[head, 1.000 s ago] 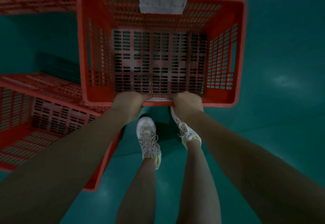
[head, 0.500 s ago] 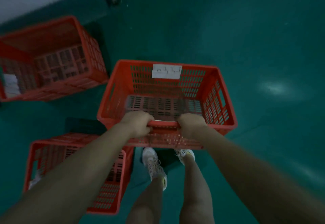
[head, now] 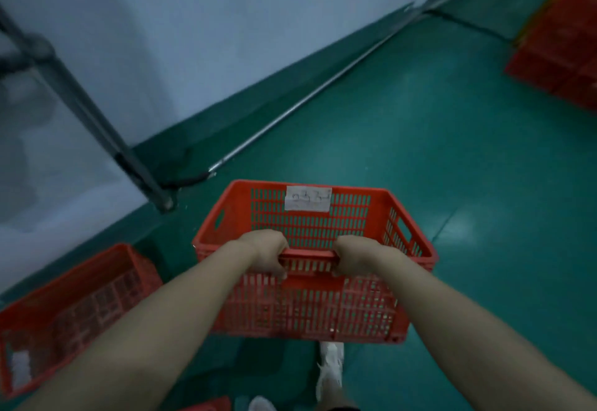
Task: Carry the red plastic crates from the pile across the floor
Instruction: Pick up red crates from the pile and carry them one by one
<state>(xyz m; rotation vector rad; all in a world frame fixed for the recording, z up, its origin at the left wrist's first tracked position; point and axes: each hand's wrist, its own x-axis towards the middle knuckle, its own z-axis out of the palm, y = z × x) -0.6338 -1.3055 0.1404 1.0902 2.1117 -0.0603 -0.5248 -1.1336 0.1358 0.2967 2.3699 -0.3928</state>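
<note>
I hold a red slotted plastic crate [head: 310, 307] in front of me, lifted off the green floor. A white paper label [head: 308, 198] is stuck inside its far wall. My left hand [head: 263, 250] and my right hand [head: 353, 255] both grip the crate's near rim, close together, fingers curled over the edge. The crate looks empty inside. My white shoes [head: 329, 368] show below it.
Another red crate [head: 77, 307] stands on the floor at the lower left. More red crates [head: 562, 45] are stacked at the far right. A grey metal leg [head: 97, 126] and a thin pipe [head: 310, 94] run along the pale wall [head: 193, 23] ahead.
The view has swung up and turned toward the wall. The crate has been carried away from the crates on the left, still held by both hands on its near rim.
</note>
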